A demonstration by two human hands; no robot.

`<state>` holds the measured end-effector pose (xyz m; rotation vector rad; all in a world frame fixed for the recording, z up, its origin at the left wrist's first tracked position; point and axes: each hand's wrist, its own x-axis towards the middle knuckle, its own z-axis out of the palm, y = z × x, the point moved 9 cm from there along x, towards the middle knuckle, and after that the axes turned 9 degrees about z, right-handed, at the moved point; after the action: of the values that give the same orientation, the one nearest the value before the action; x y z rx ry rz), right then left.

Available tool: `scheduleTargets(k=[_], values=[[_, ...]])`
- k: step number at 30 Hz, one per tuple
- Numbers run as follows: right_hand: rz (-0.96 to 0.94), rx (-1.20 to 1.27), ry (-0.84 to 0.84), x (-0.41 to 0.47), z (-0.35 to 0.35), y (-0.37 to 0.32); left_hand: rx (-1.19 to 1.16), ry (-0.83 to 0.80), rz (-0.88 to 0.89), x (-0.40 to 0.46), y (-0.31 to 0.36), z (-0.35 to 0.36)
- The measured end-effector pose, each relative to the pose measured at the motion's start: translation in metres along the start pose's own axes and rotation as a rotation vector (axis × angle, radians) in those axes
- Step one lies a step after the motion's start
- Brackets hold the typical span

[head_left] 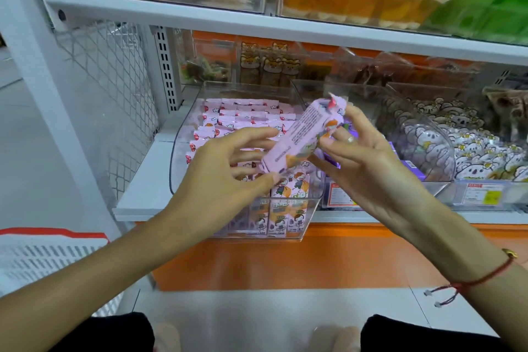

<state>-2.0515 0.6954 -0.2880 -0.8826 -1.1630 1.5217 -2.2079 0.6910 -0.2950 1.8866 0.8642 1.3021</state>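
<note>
Before us at the white shelf (143,180) sits a clear bin (178,157), pulled forward so that its front overhangs the shelf edge; we judge this gives easy reach into it from above. Rows of stocked packets (243,114) stand packed inside on end, with their crimped tops up, so each can be pinched out singly. To its right a second bin (445,146) holds koala-printed sweets, and a white basket (43,257) waits low at our left, likely for what we pick.

Our two hands meet over the bin, both closed on the one pink packet (303,134). The left hand (223,168) takes its lower end between thumb and fingers. The right hand (368,163) pinches it further up, thumb against the near side and fingers curled behind. Held at both ends like this, it stays steady and turned for reading: the side with fine print faces us.

It hangs in the air above the bin's right front corner, touching nothing but our fingers. Its long axis slants from lower left, near us, to upper right, with the crimped tip pointing up and toward the shelf's back.

A ring (350,139) shows on the right hand, and a red cord bracelet (485,274) on that wrist.
</note>
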Motion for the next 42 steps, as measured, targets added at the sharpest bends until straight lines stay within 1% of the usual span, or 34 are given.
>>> scheduleTargets(k=[2,5,8,10,12,16,19,22,25,28,31,35,37,39,42], values=[[-0.052,-0.065,-0.045,-0.002,0.007,-0.004,0.065,-0.021,0.030,0.000,0.000,0.000],[-0.101,-0.135,-0.060,-0.003,0.011,-0.005,0.119,-0.036,0.060,0.001,-0.001,0.000],[-0.155,-0.217,-0.016,-0.005,0.011,-0.009,0.150,-0.060,0.079,0.002,0.000,0.002],[-0.216,-0.335,0.043,-0.009,0.011,-0.013,0.152,-0.079,0.097,0.002,0.003,0.004],[-0.269,-0.474,0.074,-0.013,0.017,-0.013,0.088,-0.054,0.105,0.003,0.009,0.003],[-0.298,-0.541,0.089,-0.016,0.025,-0.008,0.005,0.024,0.165,0.005,0.024,0.000],[-0.247,-0.648,0.055,-0.003,0.038,-0.001,-0.055,0.133,0.205,0.010,0.033,-0.018],[-0.184,-0.801,-0.012,0.028,0.053,0.008,-0.004,0.299,0.284,0.020,0.040,-0.053],[-0.136,-0.970,-0.015,0.077,0.062,0.014,0.063,0.461,0.315,0.031,0.030,-0.094],[-0.127,-1.200,0.009,0.132,0.071,0.022,0.140,0.524,0.294,0.044,0.013,-0.124],[-0.102,-1.399,0.017,0.179,0.080,0.036,0.178,0.488,0.280,0.055,-0.003,-0.138],[-0.010,-1.706,0.006,0.209,0.081,0.061,0.238,0.338,0.242,0.072,-0.022,-0.134],[0.022,-1.717,0.005,0.214,0.080,0.064,0.257,0.282,0.242,0.079,-0.028,-0.130],[-0.002,-1.655,0.010,0.212,0.080,0.060,0.289,0.227,0.241,0.086,-0.031,-0.126],[-0.029,-1.568,-0.069,0.200,0.077,0.061,0.355,0.170,0.221,0.097,-0.038,-0.122]])
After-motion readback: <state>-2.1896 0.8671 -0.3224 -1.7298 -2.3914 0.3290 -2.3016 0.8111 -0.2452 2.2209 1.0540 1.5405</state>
